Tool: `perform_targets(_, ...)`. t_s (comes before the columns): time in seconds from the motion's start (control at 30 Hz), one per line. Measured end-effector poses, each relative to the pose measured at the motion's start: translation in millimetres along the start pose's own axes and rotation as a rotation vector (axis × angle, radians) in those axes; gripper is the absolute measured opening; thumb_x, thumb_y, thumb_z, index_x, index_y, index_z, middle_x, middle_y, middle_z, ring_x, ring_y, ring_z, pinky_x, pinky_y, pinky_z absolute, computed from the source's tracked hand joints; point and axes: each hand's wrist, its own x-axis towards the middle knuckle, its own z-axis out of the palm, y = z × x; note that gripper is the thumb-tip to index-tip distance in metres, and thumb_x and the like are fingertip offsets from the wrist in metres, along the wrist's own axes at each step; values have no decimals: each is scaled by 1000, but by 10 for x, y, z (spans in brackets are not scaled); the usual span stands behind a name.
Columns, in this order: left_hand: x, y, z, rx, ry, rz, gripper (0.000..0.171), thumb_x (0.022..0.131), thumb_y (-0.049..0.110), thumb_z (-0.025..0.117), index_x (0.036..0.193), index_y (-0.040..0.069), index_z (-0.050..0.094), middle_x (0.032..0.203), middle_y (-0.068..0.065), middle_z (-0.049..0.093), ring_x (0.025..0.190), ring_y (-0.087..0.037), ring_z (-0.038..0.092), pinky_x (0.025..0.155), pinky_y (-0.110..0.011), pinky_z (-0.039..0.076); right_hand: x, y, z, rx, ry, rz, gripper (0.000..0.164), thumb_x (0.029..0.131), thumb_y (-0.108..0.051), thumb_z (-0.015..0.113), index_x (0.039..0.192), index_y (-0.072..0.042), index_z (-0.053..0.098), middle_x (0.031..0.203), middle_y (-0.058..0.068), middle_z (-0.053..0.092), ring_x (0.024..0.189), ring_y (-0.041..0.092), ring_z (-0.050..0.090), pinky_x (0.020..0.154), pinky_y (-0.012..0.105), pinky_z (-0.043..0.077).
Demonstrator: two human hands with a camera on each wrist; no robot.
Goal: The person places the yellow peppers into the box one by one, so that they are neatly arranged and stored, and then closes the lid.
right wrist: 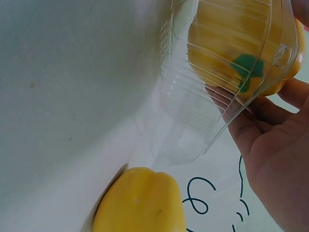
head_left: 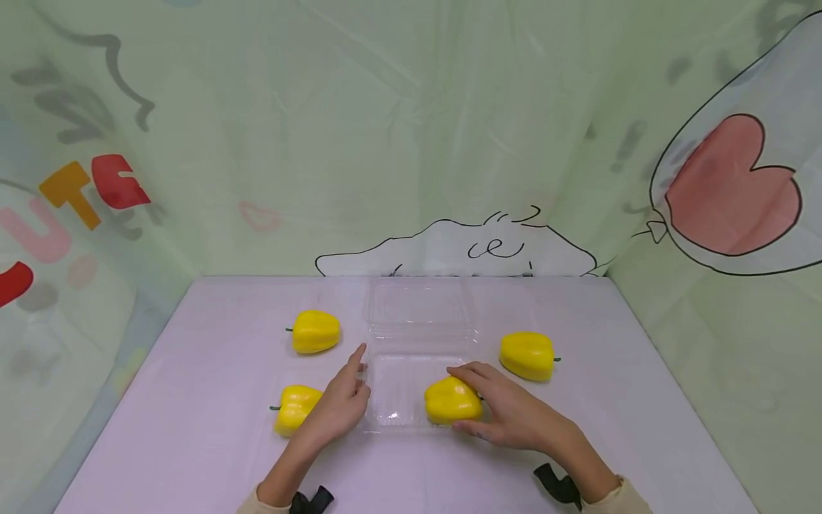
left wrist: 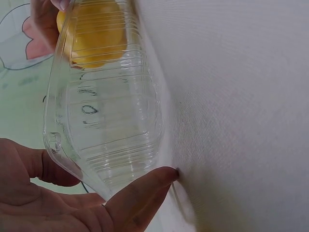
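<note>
A clear hinged plastic container (head_left: 397,392) lies open on the table, its lid (head_left: 420,303) laid back to the far side. My right hand (head_left: 514,410) grips a yellow bell pepper (head_left: 452,400) over the right end of the base, thumb on the near side and fingers on the far side. Through the clear wall in the right wrist view, the pepper's green stem (right wrist: 248,67) shows. Along the container's left side is my left hand (head_left: 340,403), fingers extended; in the left wrist view its fingers (left wrist: 140,195) lie right at the container's end.
Two more yellow peppers lie to the left: one farther back (head_left: 316,332) and one nearer (head_left: 297,410), partly covered by the left hand. Another pepper (head_left: 527,355) sits right of the container. Printed cloth walls (head_left: 411,143) enclose the white table (head_left: 212,343).
</note>
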Motion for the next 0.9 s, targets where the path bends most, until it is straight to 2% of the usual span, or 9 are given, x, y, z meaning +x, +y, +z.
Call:
perform_targets(0.3, -4, -5, 1, 1, 3, 6, 69, 104, 8, 44, 169, 7, 21, 159, -27, 46, 134, -43, 60, 111, -65, 51, -10, -20, -7, -20, -12, -19, 74, 95, -45, 76, 156, -10, 51, 152, 8, 57, 135, 26, 59, 114, 50, 52)
perform_targets(0.9, -8, -7, 1, 5, 6, 5, 69, 104, 8, 44, 169, 8, 21, 159, -27, 47, 133, -41, 60, 110, -65, 52, -6, -11, 6, -14, -35, -5, 75, 96, -46, 75, 158, -13, 48, 156, 8, 54, 139, 26, 56, 116, 51, 51)
